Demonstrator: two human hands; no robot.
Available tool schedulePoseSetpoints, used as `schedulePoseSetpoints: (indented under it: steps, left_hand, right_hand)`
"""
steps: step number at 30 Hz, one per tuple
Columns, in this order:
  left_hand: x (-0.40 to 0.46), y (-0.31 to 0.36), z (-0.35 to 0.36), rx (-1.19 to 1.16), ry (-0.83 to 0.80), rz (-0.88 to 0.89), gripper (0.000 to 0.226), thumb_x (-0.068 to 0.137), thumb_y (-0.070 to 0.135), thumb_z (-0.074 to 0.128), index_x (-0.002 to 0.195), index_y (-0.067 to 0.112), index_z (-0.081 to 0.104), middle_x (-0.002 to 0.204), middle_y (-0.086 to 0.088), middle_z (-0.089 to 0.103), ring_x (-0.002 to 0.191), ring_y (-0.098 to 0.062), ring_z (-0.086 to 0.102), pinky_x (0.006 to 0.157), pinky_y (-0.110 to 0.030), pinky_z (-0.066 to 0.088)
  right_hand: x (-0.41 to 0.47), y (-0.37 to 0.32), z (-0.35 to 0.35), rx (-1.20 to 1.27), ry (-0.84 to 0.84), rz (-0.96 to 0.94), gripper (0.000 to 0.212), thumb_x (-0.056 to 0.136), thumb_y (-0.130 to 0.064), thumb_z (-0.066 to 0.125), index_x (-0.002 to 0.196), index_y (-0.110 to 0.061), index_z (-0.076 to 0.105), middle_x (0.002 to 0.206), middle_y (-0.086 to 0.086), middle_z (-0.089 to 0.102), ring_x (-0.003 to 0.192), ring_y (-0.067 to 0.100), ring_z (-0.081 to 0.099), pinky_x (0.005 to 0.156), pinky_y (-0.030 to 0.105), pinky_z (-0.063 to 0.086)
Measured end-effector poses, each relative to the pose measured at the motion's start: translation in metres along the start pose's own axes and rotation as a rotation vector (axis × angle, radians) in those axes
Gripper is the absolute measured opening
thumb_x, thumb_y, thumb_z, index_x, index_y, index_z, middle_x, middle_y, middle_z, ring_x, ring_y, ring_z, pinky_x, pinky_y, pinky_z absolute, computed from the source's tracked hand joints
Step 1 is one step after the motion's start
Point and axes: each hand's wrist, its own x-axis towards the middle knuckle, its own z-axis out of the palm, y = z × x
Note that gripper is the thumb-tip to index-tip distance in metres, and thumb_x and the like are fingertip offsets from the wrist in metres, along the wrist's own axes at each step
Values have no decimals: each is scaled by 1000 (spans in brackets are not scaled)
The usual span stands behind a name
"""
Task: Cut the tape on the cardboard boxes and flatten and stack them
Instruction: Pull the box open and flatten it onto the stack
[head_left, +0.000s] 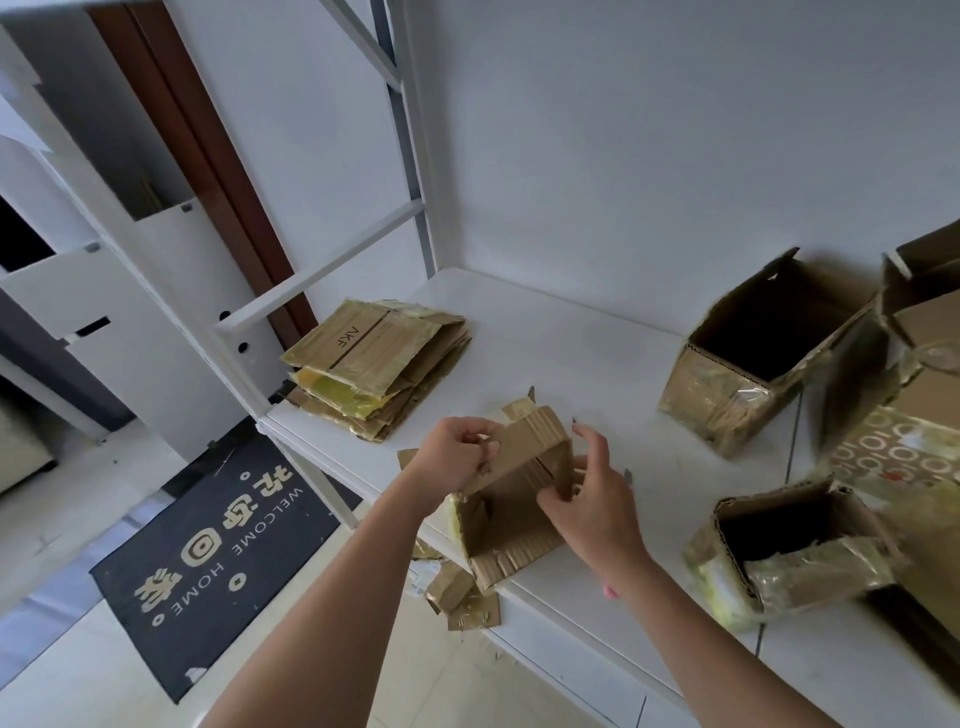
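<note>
A small opened cardboard box (514, 499) lies at the near edge of the white shelf (597, 364), partly over the edge, its flaps spread. My left hand (457, 454) pinches its upper left flap. My right hand (592, 499) grips its right side, thumb and fingers curled round the cardboard. A stack of flattened boxes (379, 364) lies at the shelf's far left corner. No cutting tool shows in either hand.
Open taped boxes stand to the right: one at the back (763, 358), one near the front (789, 551), and printed ones (904, 426) at the far right edge. Cardboard scraps (462, 592) lie below the shelf edge. A black welcome mat (218, 551) covers the floor.
</note>
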Motion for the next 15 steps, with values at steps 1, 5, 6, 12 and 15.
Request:
schedulePoseSetpoints:
  steps: [1, 5, 6, 12, 15]
  left_hand:
    - [1, 2, -1, 17, -19, 7, 31, 98, 5, 51, 105, 27, 71, 95, -5, 66, 80, -15, 57, 58, -17, 47]
    - [5, 6, -2, 101, -75, 75, 31, 96, 5, 54, 111, 27, 70, 92, -1, 68, 87, -18, 60, 71, -24, 46]
    - [6, 6, 0, 109, -71, 95, 31, 95, 6, 56, 115, 27, 68, 86, 1, 66, 80, -16, 59, 67, -23, 45]
    - [6, -4, -3, 331, 417, 266, 31, 82, 30, 77, 109, 28, 62, 112, 11, 48, 109, -9, 40, 91, -27, 33]
    - [-6, -21, -13, 265, 554, 321, 22, 90, 29, 67, 110, 27, 60, 117, 10, 44, 119, -13, 39, 96, -29, 30]
  right_hand:
    - [0, 2, -6, 24, -23, -5, 80, 83, -10, 68, 144, -35, 24, 82, -15, 64, 72, 0, 61, 93, 42, 53]
    - [-3, 7, -24, -44, -136, -137, 94, 91, 4, 54, 149, -56, 12, 66, -25, 46, 53, -5, 53, 70, 38, 35]
    - [-3, 5, -27, -57, -151, -163, 90, 93, 4, 52, 149, -55, 15, 70, -24, 50, 55, -7, 53, 70, 35, 37]
    - [2, -15, -22, -185, -159, -153, 72, 93, 4, 49, 150, -39, 34, 149, -1, 46, 127, 20, 54, 106, 61, 41]
    - [9, -26, -16, -259, -139, -64, 80, 89, 4, 55, 151, -40, 30, 153, 1, 41, 129, 27, 52, 106, 59, 41]
